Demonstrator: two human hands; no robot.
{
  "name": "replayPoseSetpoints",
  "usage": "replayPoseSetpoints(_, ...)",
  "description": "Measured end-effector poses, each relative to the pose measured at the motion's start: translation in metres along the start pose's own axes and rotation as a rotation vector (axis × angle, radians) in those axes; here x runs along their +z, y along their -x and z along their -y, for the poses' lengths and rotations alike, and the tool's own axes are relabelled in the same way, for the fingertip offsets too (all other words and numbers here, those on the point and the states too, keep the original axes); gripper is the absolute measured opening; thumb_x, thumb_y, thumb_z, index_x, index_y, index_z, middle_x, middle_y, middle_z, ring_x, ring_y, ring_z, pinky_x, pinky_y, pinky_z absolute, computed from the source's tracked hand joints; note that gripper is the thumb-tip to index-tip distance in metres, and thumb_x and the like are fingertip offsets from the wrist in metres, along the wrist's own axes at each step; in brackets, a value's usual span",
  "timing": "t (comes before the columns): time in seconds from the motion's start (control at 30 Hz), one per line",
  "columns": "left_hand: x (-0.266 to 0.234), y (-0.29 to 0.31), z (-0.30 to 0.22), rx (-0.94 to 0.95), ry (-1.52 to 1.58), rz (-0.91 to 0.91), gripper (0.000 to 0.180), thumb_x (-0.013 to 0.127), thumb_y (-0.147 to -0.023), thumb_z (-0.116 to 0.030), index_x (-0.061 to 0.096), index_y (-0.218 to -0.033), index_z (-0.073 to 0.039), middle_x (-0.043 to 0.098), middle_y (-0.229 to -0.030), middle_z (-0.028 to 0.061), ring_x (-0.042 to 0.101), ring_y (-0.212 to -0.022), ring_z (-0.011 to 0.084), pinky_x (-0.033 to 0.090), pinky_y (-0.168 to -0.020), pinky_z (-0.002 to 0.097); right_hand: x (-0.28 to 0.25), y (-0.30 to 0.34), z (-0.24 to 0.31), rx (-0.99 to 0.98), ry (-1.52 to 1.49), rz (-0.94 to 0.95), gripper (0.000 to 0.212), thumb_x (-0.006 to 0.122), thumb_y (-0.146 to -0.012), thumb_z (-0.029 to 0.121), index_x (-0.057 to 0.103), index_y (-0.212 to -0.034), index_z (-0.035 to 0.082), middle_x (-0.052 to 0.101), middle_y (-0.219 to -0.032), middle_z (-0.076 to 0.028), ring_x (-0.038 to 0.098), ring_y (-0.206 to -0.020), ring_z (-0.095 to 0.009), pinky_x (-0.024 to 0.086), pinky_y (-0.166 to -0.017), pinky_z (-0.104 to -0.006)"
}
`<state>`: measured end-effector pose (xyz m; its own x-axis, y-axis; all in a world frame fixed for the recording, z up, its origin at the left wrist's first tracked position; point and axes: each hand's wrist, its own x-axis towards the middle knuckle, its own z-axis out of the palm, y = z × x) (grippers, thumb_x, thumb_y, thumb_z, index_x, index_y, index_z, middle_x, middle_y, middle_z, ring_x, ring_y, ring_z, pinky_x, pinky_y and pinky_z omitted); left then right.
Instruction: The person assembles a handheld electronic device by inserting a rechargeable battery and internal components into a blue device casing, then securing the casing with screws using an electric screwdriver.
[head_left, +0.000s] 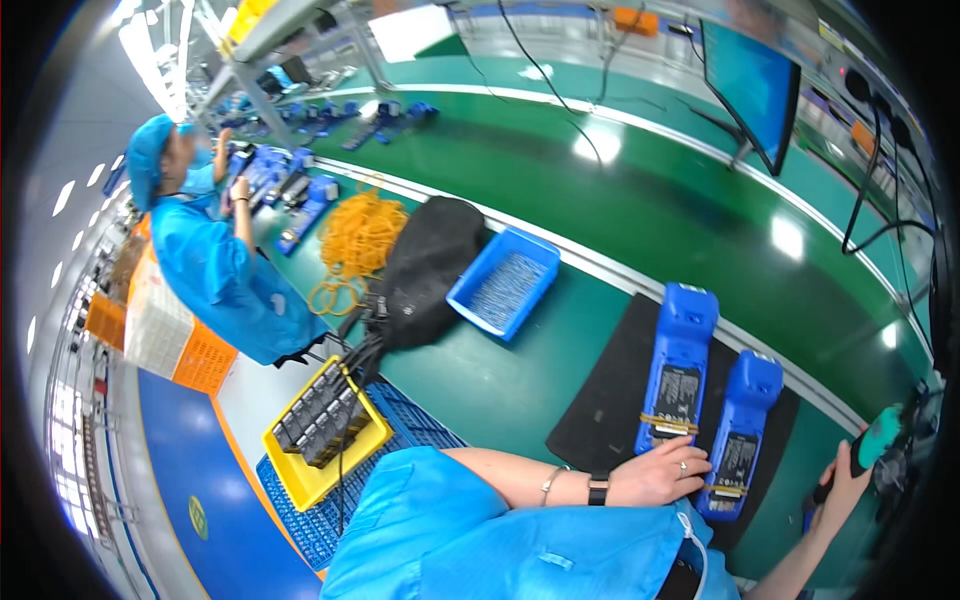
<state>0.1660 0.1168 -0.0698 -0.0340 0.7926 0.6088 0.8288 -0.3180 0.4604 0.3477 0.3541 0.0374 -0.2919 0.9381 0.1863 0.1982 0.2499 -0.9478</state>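
Observation:
Two blue handheld devices with black label panels and tan rubber bands lie on a black mat (598,385). My left hand (655,474) rests palm down at the lower end of the left device (676,372), its fingers stretched toward the right device (741,436). A ring and a wristband show on that arm. At the far right my right hand (843,492) is closed around a green and black power tool, seemingly an electric screwdriver (878,440). Its tip is blurred among dark shapes at the picture's rim. A small blue part below that hand is mostly hidden.
A blue bin (507,283) of small metal parts stands beside a black bag (436,262) and piled yellow rubber bands (362,235). A yellow tray (327,432) holds black blocks on a blue crate. Left, a co-worker (215,240) handles blue devices. A monitor (750,90) and cables hang beyond.

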Motion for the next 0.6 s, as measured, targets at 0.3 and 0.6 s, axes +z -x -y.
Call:
replayPoseSetpoints(0.3, -0.046, -0.009, -0.005, -0.194, 0.148, -0.255, 0.024, 0.061, -0.077, 0.002, 0.061, -0.101, -0.001, 0.056, -0.120, 0.0135, 0.055, -0.109, 0.0318, 0.045, -0.093, 0.0429, 0.011, 0.035, -0.040, -0.422, 0.680, 0.086, 0.066, 0.066, -0.078, 0.002, 0.038, -0.138, 0.001, 0.049, -0.132, -0.019, 0.047, -0.123, -0.031, 0.035, -0.104, -0.0388)
replayPoseSetpoints(0.6, -0.100, -0.011, 0.017, -0.572, 0.233, -0.486, 0.026, 0.056, -0.082, 0.004, 0.065, -0.104, -0.004, 0.059, -0.123, 0.0116, 0.056, -0.114, 0.0261, 0.045, -0.095, 0.0362, 0.162, 0.125, 0.027, -0.690, 0.578, 0.834, 0.084, 0.082, -0.067, 0.027, 0.039, -0.134, 0.000, 0.022, -0.149, -0.025, 0.018, -0.139, -0.045, 0.024, -0.106, -0.0576)
